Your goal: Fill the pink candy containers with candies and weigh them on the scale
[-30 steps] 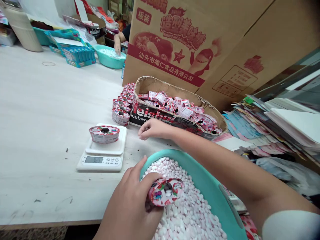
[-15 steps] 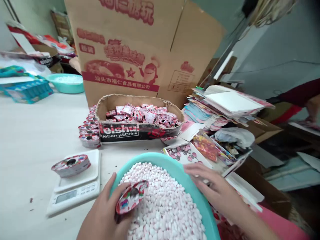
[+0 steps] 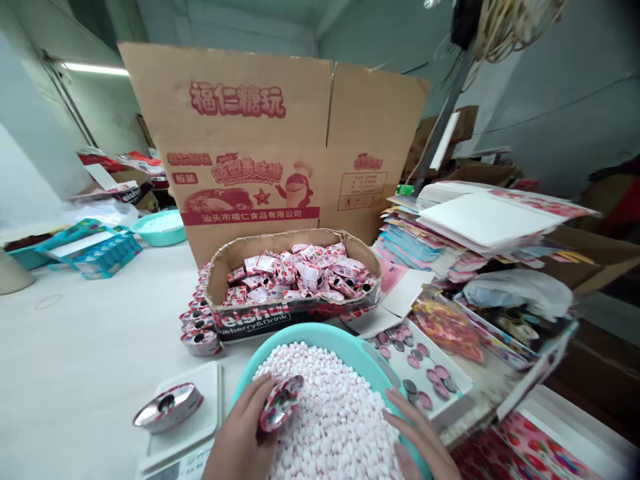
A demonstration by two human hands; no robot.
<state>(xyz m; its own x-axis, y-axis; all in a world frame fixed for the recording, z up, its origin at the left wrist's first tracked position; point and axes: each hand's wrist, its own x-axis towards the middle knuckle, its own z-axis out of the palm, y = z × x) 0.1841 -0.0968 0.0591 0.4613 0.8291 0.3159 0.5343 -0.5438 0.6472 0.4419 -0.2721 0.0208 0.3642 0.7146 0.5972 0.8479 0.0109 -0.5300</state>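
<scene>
Round candy container, tilted on edge, is gripped by the curled fingers of the left hand over the pink-white candies that fill the teal basin. The right hand lies flat with its fingers spread on the candies at the basin's right rim. A second container sits on the scale just left of the basin.

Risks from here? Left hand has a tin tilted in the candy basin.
1. The tin in the left hand is tilted steeply over the candies; pieces may spill out of it.
2. The basin is heaped and the right hand rests at its rim; a push might scatter candies.
3. The second tin sits near the scale's left edge; a knock might tip it off.
</scene>
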